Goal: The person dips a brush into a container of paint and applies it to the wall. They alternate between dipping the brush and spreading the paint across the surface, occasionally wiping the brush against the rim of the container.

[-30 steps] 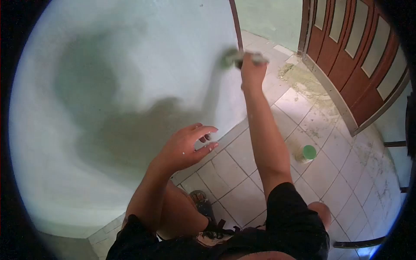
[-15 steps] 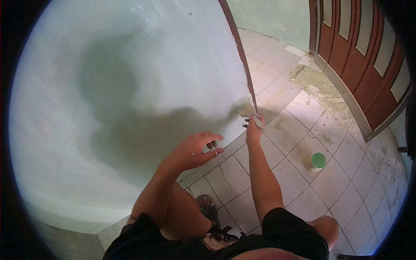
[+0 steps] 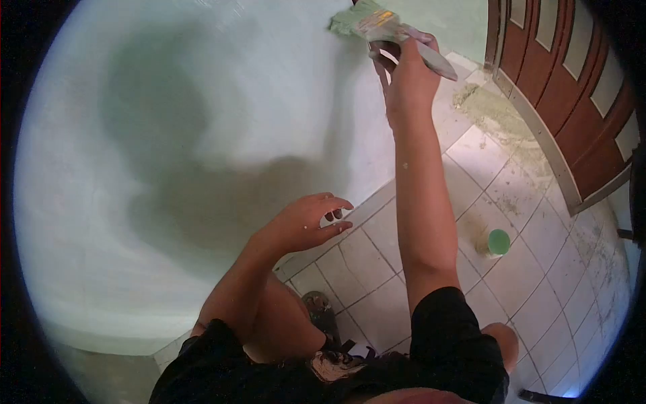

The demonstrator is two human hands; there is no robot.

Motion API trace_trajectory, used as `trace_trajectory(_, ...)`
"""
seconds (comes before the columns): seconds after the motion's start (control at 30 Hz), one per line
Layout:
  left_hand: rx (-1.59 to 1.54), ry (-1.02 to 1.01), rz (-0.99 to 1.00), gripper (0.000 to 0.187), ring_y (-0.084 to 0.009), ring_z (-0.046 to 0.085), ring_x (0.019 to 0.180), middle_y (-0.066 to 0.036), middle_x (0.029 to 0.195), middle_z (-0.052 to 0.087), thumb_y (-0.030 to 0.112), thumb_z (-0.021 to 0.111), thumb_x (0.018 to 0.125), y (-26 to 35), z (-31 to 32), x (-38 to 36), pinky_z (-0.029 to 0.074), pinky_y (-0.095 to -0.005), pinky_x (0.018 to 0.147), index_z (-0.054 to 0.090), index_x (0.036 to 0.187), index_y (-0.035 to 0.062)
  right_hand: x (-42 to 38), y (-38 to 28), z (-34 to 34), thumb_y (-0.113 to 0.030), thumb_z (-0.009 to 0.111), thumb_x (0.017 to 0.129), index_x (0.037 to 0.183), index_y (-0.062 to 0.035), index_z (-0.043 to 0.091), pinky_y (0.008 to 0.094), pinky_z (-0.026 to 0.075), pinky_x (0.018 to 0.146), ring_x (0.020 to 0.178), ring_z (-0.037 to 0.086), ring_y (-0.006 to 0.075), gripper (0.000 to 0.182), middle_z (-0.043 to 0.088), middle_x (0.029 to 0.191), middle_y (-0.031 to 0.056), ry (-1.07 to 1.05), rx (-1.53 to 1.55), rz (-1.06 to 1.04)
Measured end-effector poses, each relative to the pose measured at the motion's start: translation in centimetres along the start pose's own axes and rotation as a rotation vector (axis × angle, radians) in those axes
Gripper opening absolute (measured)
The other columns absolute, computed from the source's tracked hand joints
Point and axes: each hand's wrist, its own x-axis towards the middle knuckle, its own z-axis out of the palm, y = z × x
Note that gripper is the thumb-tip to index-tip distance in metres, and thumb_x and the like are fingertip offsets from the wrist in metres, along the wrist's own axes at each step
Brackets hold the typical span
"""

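Observation:
My right hand is raised high and grips a paintbrush whose green-loaded bristles press against the pale green wall near its right edge. My left hand hovers low near the bottom of the wall, fingers loosely curled and apart, holding nothing. My shadow falls across the wall in front of me.
A small container of green paint stands on the tiled floor to my right. A brown wooden door with glass panels is at the far right, with paint smears on the tiles before it. My sandalled foot is below.
My right hand has swept the brush up from low near the wall's bottom edge to high on the wall. The left hand has barely moved.

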Motion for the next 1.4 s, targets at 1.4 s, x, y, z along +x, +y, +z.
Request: trace_trajectory(1.4,-0.034,-0.065,0.028,0.032,-0.0278,0.058,0.083,-0.014,0.091,0.057,0.029,0.061,0.082,0.8,0.0,0.2,0.047,-0.0357,0.072,0.056,0.105,0.0082,-5.3,8.2,-10.7,-0.005,0.051,0.083,0.084,-0.0009,0.051,0.0317,0.055,0.065,0.074,0.059,0.0163,0.004,0.056,0.082,0.0083,0.139,-0.630,0.071)
